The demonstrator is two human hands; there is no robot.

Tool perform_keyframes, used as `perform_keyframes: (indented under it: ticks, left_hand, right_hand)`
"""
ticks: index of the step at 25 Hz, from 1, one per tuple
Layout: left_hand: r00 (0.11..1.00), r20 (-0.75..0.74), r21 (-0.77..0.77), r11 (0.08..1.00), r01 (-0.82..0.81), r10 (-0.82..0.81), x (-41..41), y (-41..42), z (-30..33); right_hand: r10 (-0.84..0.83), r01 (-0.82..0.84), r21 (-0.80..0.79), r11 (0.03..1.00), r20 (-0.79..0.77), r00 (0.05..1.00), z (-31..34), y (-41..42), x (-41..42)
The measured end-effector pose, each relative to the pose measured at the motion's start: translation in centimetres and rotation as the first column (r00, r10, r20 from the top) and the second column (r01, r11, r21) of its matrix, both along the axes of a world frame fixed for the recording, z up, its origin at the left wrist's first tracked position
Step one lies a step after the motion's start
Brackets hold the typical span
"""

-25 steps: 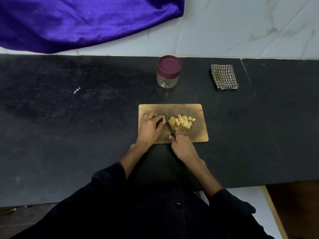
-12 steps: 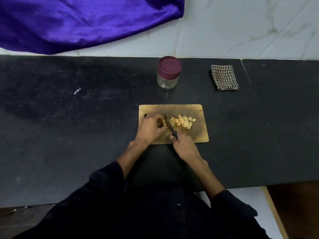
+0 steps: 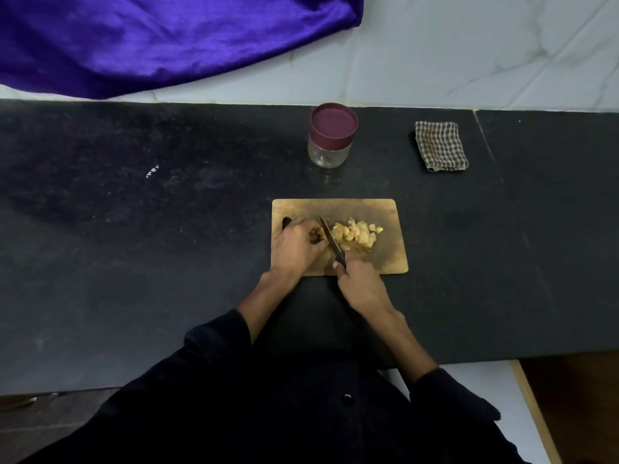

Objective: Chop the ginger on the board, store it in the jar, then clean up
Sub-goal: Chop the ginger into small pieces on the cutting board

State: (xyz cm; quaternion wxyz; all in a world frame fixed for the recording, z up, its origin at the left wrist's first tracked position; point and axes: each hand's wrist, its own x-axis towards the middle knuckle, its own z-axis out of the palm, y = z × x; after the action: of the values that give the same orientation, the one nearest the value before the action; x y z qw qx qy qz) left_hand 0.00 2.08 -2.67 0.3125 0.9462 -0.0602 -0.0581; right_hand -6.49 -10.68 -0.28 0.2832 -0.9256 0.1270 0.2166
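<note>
Closest to you are your dark sleeves point(image 3: 217, 343), reaching out over the black counter point(image 3: 134, 262). Your right hand point(image 3: 360, 284) is at the near edge of the wooden board point(image 3: 390, 259), and its grip is curled tight around the black handle of the knife point(image 3: 331, 242). The blade points away from you and a little to the left, with its edge down on the board. Your left hand point(image 3: 296, 246) rests on the left part of the board, just beside the blade. Its fingers are bent, and its grip is closed on a piece of ginger point(image 3: 318, 235) that touches the left side of the blade. On the right side of the blade lies a small pile of cut ginger chunks point(image 3: 356, 234), near the middle of the board. Farther back on the counter stands the jar point(image 3: 331, 135), clear, with its dark red lid on, well apart from the board. To the right of the jar lies a folded checked cloth point(image 3: 440, 145). At the back, a purple cloth point(image 3: 150, 38) hangs over the white wall point(image 3: 469, 51).
</note>
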Motion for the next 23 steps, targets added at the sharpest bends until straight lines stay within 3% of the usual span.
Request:
perform_keyframes:
  ticks: [11,23]
  left_hand:
    - [1.0,0.02,0.034,0.999,0.009,-0.009,-0.6,0.0,-0.2]
    - [0.998,0.052,0.025,0.999,0.046,-0.047,-0.8,0.6,-1.0]
  right_hand:
    - [0.048,-0.04,-0.115,0.993,0.072,0.996,0.2,1.1,-0.5]
    - [0.026,-0.017,-0.134,0.991,0.059,0.998,-0.1,1.8,-0.7]
